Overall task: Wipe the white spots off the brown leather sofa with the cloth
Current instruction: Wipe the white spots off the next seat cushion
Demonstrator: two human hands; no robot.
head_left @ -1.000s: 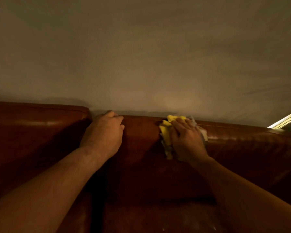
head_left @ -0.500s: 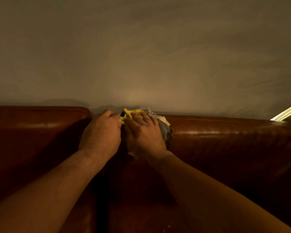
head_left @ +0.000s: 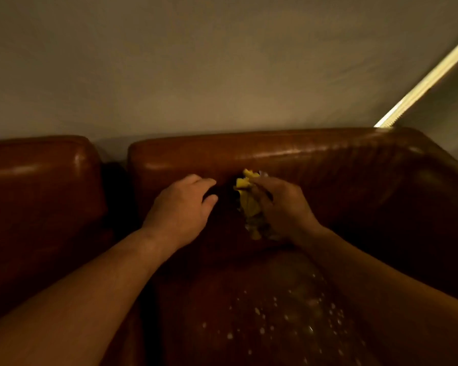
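1. The yellow cloth (head_left: 247, 207) is gripped, bunched, in the right hand (head_left: 284, 207) before the sofa (head_left: 328, 154) backrest; the left hand (head_left: 181, 210) is loosely curled and empty.
2. The yellow cloth is best spread flat and lowered onto the white spots (head_left: 288, 315) on the seat.
3. Firm, overlapping strokes are advised.

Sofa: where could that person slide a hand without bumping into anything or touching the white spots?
Bare leather lies on the back cushion right of the right hand, and on the left cushion beyond the dark gap. Crowded: the middle, where left hand and cloth sit close; white spots dot the seat.
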